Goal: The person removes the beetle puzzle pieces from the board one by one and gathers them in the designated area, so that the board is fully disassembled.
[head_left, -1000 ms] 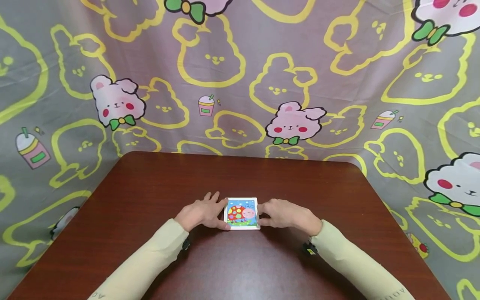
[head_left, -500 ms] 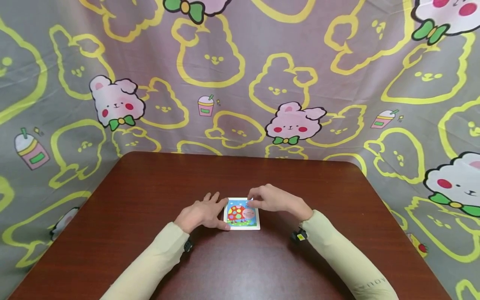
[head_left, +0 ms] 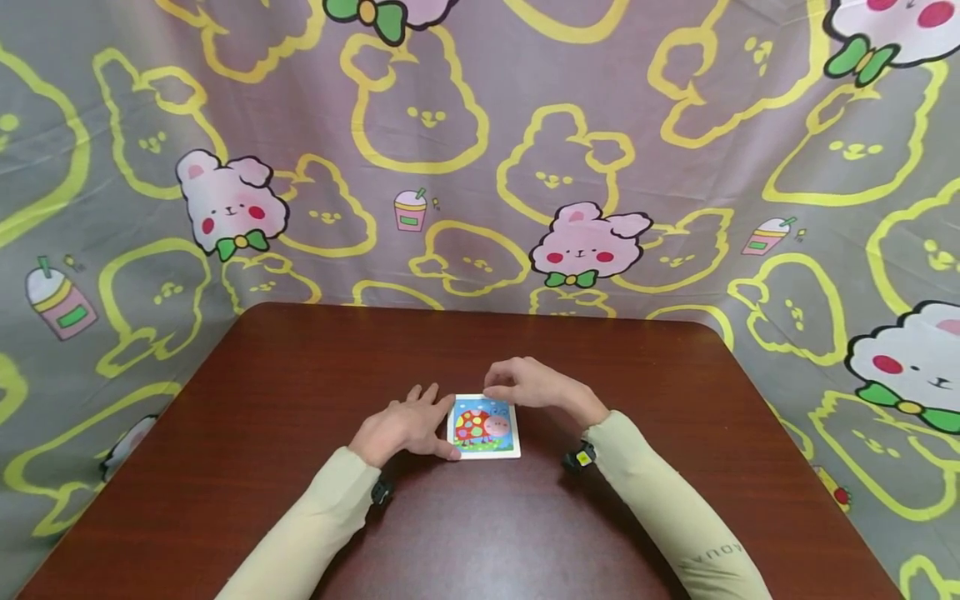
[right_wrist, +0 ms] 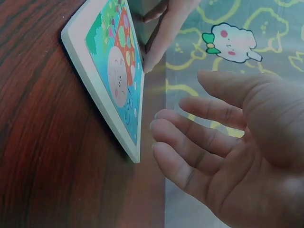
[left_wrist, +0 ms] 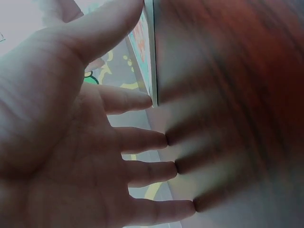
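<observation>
A small square picture board [head_left: 487, 427] with a white rim lies flat on the table, showing a red ladybug with coloured dots on blue and green. At its left side rests my left hand [head_left: 397, 429], fingers spread and mostly straight. Its thumb touches the near left corner and its index finger the far left corner, while the other fingertips [left_wrist: 161, 137] touch the table in the left wrist view. My right hand [head_left: 536, 383] is over the board's far right part in the head view. In the right wrist view, its loosely bent fingers [right_wrist: 178, 137] hold nothing and stand apart from the board.
The dark reddish-brown wooden table [head_left: 337, 350] surrounds the board. Behind it and at both sides hangs a grey cloth [head_left: 465, 192] with yellow outlines and pink bunny faces. A small dark device [head_left: 580, 457] sits at the right wrist.
My right hand has moved from the board's right edge, across its upper right corner, to its far edge. The left hand and the board have stayed put.
</observation>
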`<action>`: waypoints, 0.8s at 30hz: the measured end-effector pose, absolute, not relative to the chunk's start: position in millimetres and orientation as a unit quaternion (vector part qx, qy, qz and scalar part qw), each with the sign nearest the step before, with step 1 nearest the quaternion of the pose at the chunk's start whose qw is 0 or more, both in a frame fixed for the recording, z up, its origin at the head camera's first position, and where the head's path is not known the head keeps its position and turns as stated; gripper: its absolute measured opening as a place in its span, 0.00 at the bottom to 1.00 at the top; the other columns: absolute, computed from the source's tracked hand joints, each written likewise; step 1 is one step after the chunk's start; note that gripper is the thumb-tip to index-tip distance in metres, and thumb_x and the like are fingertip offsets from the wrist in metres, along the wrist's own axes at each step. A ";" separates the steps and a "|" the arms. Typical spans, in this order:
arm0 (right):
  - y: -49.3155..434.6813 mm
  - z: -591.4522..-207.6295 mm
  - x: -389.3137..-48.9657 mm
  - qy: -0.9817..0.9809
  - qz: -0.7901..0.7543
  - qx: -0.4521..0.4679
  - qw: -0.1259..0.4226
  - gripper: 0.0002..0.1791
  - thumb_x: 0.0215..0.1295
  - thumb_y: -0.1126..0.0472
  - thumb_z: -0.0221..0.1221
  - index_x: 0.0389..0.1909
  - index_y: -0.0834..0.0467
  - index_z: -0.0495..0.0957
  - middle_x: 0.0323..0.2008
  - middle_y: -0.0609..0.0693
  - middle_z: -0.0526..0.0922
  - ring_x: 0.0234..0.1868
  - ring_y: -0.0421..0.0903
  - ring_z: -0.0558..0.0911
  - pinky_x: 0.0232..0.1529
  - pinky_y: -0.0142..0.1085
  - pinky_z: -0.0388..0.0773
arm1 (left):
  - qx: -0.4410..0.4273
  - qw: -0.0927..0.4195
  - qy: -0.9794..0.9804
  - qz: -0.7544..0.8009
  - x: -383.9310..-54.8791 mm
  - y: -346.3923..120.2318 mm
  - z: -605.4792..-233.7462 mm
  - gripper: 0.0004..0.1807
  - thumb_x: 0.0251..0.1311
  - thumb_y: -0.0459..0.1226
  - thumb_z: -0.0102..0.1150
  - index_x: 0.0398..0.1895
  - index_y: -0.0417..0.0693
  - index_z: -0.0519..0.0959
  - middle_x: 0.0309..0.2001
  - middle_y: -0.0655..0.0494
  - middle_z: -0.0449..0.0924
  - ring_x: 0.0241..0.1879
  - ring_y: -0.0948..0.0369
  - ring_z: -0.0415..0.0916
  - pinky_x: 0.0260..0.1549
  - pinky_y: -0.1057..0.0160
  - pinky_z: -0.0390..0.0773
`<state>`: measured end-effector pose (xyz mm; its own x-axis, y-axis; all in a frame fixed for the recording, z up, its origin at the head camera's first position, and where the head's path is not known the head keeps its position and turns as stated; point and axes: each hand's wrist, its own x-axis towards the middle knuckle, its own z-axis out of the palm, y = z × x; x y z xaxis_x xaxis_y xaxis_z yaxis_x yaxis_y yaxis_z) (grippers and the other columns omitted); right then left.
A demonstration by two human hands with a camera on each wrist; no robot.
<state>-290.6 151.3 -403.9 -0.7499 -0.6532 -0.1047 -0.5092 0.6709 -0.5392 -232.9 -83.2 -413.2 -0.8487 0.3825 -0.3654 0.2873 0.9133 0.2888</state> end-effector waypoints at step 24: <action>112.5 -420.8 -293.3 0.910 -0.213 -0.312 0.172 0.11 0.64 0.53 0.65 0.44 0.51 0.83 0.31 0.43 0.82 0.31 0.40 0.78 0.35 0.33 0.76 | 0.178 0.202 0.956 0.119 -232.2 -85.8 -417.2 0.53 0.50 0.63 0.67 0.77 0.53 0.56 0.77 0.39 0.47 0.76 0.37 0.43 0.67 0.32 0.54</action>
